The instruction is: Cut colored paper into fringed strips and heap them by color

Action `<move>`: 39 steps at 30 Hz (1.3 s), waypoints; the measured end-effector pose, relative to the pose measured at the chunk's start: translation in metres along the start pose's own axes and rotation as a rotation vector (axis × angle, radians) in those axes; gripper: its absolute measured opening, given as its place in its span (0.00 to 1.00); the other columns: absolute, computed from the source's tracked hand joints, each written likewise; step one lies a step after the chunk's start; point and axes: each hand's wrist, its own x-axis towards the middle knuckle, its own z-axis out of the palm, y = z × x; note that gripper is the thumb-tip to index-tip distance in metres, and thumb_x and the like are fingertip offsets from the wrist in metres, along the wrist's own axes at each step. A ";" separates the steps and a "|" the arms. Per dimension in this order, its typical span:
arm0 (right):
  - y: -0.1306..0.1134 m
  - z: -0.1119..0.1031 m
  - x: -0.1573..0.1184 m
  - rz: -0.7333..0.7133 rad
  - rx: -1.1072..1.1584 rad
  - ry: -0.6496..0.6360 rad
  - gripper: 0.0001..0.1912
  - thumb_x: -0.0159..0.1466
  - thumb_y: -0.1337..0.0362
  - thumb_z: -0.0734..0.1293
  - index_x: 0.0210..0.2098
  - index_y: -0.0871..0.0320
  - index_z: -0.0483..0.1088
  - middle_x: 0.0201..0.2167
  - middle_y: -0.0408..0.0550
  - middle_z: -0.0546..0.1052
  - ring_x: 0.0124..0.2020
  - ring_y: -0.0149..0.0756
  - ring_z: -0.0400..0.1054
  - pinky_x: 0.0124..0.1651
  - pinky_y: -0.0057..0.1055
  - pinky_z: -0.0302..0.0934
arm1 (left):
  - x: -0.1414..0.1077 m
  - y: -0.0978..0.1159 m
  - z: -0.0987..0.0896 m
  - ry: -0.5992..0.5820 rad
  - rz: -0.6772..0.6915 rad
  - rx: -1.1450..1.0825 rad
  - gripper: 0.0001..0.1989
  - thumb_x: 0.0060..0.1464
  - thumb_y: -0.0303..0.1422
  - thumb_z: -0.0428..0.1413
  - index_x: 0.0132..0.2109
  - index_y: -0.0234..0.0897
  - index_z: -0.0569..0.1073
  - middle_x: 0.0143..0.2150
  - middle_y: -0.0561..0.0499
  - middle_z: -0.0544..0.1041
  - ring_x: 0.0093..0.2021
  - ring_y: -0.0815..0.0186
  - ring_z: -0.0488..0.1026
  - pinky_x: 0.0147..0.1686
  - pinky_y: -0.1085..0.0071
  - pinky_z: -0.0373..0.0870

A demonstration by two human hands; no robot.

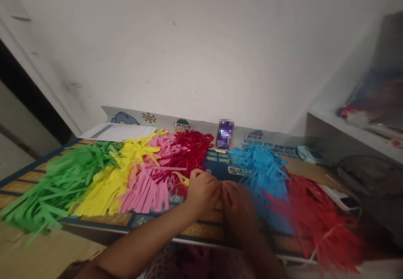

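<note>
My left hand (201,190) and my right hand (237,199) meet over the front middle of the table, fingers closed and pressed together. Whatever they pinch is hidden between them, and the right hand is blurred. A small curved yellow piece (181,179) shows beside my left fingers; whether it is held I cannot tell. Left of the hands lie fringed strip bundles: pink (151,188), dark red (192,151), yellow (103,188) and green (69,178). To the right are a blue bundle (262,165) and a smeared red bundle (324,220) hanging past the table edge.
A printed mat (107,219) covers the table and curls up against the wall (195,52). A phone (225,134) with a lit screen leans at the back. White paper (119,131) lies at the back left. A grey-sided shelf (343,144) borders the right.
</note>
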 end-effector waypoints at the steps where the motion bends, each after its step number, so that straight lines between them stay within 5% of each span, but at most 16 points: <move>1: -0.007 -0.001 -0.001 0.039 0.044 0.074 0.11 0.68 0.68 0.60 0.45 0.61 0.73 0.39 0.53 0.77 0.40 0.38 0.71 0.43 0.35 0.63 | 0.000 0.006 -0.002 0.049 -0.066 -0.071 0.09 0.57 0.30 0.52 0.33 0.40 0.77 0.29 0.51 0.78 0.34 0.64 0.72 0.43 0.60 0.58; 7: -0.028 0.000 -0.013 0.086 0.115 0.181 0.22 0.68 0.68 0.59 0.60 0.55 0.64 0.51 0.55 0.74 0.50 0.45 0.68 0.48 0.44 0.65 | -0.001 0.036 -0.011 0.212 -0.393 -0.478 0.12 0.57 0.34 0.52 0.29 0.40 0.78 0.29 0.50 0.80 0.31 0.65 0.74 0.36 0.67 0.66; 16: -0.028 -0.006 -0.025 0.129 0.235 0.076 0.26 0.72 0.59 0.46 0.67 0.51 0.53 0.64 0.54 0.61 0.62 0.48 0.58 0.54 0.51 0.61 | -0.005 0.042 -0.020 0.114 -0.352 -0.695 0.13 0.58 0.35 0.50 0.37 0.40 0.80 0.36 0.47 0.81 0.37 0.62 0.76 0.41 0.66 0.69; 20: -0.028 -0.018 -0.019 0.229 0.330 0.022 0.22 0.71 0.60 0.52 0.61 0.50 0.64 0.58 0.50 0.69 0.57 0.45 0.63 0.54 0.46 0.62 | -0.008 0.034 -0.018 -0.013 -0.473 -0.825 0.10 0.56 0.35 0.54 0.36 0.39 0.80 0.35 0.48 0.81 0.36 0.63 0.76 0.36 0.70 0.70; 24: -0.023 -0.031 -0.007 0.279 0.351 0.027 0.12 0.67 0.65 0.63 0.47 0.51 0.75 0.40 0.48 0.78 0.42 0.39 0.72 0.43 0.37 0.67 | -0.011 0.027 -0.022 -0.083 -0.363 -0.696 0.10 0.56 0.34 0.53 0.35 0.40 0.79 0.33 0.49 0.80 0.36 0.63 0.76 0.40 0.69 0.69; 28: -0.022 -0.034 -0.005 0.251 0.346 0.053 0.06 0.64 0.66 0.66 0.36 0.51 0.77 0.33 0.45 0.77 0.37 0.37 0.71 0.40 0.36 0.65 | -0.016 0.025 -0.020 -0.191 -0.353 -0.697 0.10 0.58 0.35 0.51 0.35 0.40 0.77 0.34 0.49 0.79 0.37 0.64 0.74 0.40 0.68 0.68; 32: -0.022 -0.031 -0.005 0.380 0.512 0.048 0.06 0.64 0.65 0.66 0.33 0.51 0.75 0.33 0.45 0.76 0.36 0.36 0.70 0.39 0.34 0.65 | -0.016 0.023 -0.014 -0.396 -0.485 -0.989 0.15 0.61 0.41 0.46 0.33 0.37 0.71 0.27 0.51 0.75 0.29 0.68 0.71 0.32 0.73 0.66; 35: 0.005 -0.023 0.009 0.469 0.534 0.004 0.08 0.65 0.61 0.65 0.31 0.53 0.75 0.35 0.46 0.76 0.38 0.37 0.71 0.41 0.34 0.65 | 0.000 0.009 -0.017 -0.465 -0.552 -1.040 0.17 0.61 0.44 0.48 0.31 0.36 0.70 0.21 0.56 0.68 0.22 0.72 0.64 0.23 0.76 0.60; 38: 0.062 -0.006 0.031 0.583 0.250 -0.083 0.12 0.67 0.59 0.61 0.38 0.56 0.76 0.43 0.51 0.77 0.46 0.40 0.70 0.47 0.36 0.64 | 0.023 -0.017 -0.018 -0.344 -0.583 -0.948 0.16 0.58 0.45 0.51 0.32 0.36 0.70 0.24 0.56 0.68 0.23 0.72 0.62 0.22 0.77 0.57; 39: 0.083 0.002 0.036 0.595 0.102 -0.214 0.14 0.67 0.60 0.60 0.39 0.58 0.76 0.42 0.53 0.77 0.45 0.41 0.71 0.46 0.36 0.64 | 0.028 -0.025 -0.016 -0.313 -0.606 -0.941 0.17 0.58 0.46 0.52 0.32 0.37 0.70 0.24 0.57 0.67 0.23 0.73 0.60 0.22 0.77 0.56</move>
